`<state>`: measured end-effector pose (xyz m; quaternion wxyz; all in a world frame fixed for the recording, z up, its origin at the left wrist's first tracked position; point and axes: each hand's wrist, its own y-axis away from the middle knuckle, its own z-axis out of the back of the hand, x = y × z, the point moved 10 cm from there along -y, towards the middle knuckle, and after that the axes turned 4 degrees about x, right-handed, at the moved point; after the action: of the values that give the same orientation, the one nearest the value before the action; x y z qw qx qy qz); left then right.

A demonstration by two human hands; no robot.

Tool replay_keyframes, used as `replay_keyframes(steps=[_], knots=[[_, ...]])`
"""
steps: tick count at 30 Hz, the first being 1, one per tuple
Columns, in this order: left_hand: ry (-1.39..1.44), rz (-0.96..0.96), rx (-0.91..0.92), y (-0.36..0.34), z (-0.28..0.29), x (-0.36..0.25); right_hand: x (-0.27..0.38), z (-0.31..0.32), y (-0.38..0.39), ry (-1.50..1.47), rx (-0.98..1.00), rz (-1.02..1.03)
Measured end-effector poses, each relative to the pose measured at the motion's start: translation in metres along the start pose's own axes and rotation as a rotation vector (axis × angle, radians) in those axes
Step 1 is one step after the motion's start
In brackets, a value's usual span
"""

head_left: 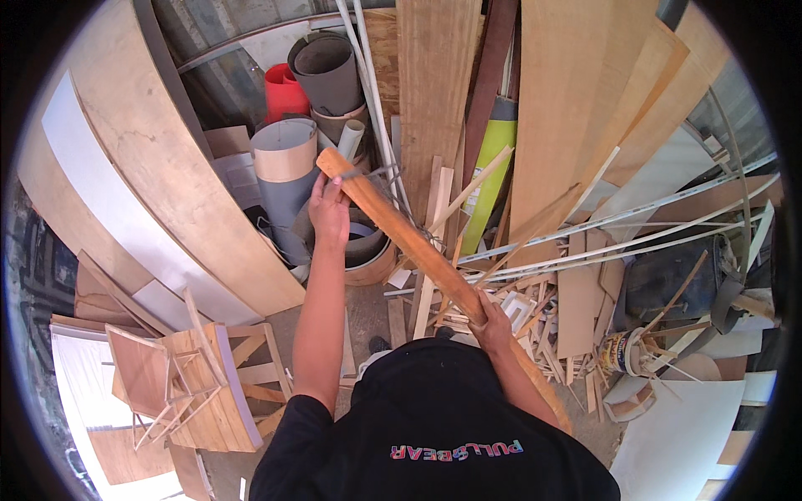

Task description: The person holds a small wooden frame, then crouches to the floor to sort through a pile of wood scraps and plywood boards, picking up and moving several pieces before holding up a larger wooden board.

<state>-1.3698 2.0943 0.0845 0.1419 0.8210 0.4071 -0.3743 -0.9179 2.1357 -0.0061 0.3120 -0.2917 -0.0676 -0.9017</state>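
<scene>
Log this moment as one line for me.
left hand: holding orange-brown wooden plank near upper end | right hand: holding same plank farther down | nearby: rolled sheets, wood offcuts

Black shirt [426, 392]: one row of block capitals [456, 451] in pink, blue and other bright colours, upside down in the view
Bucket [616, 353]: printed lettering across its side, too small to read
Lime-green panel [494, 154]: a pale label [472, 199] near its left edge, its print too small to make out
</scene>
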Motion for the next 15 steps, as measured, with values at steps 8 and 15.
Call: replay_keyframes(steps=[8,15], knots=[[0.156,-0.140,-0.093,-0.036,0.016,-0.019,-0.027,0.004,0.012,-0.019,0.059,-0.024],[0.042,-0.077,-0.063,-0.062,0.030,-0.017,-0.062,0.001,0.029,-0.153,0.234,0.004]])
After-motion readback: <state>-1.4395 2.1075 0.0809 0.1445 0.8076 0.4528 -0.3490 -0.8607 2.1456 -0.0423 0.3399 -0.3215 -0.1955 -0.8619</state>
